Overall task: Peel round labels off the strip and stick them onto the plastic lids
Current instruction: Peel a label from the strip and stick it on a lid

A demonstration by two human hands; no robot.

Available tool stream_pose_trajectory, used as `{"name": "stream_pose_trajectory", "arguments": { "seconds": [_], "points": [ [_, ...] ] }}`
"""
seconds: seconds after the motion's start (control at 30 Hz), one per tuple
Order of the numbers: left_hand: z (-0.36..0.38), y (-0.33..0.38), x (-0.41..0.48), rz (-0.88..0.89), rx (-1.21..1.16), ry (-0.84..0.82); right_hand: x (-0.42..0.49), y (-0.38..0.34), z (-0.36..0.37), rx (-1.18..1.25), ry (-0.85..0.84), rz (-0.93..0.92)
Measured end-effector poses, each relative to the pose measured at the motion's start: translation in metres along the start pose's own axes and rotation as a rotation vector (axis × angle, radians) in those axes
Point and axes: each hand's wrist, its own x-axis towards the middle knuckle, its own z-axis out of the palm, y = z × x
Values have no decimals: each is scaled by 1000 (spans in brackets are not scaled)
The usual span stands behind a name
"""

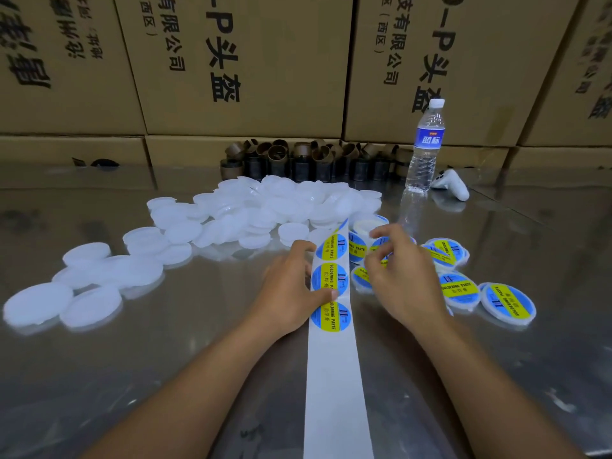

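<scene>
Dim, glary tabletop (139, 342), warped edges.

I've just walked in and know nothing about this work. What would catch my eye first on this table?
The white strip of blue-and-yellow round labels runs up the middle of the shiny table, with the left hand holding its edge. A heap of plain white lids sprawls to the left and behind. To the right, around the right hand, lie lids already labelled.
</scene>
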Motion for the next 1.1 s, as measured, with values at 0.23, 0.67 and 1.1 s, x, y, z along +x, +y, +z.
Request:
{"name": "stream_pose_trajectory", "arguments": {
  "seconds": [0.23,0.67,1.1],
  "points": [
    [-1,1,-1,7,3,7,-3,2,7,-65,-273,-66],
    [-12,-6,9,-103,6,88,-1,5,15,79,-301,-39],
    [14,-12,75,-37,502,-58,0,-1,9,57,-96,96]
  ]
}}
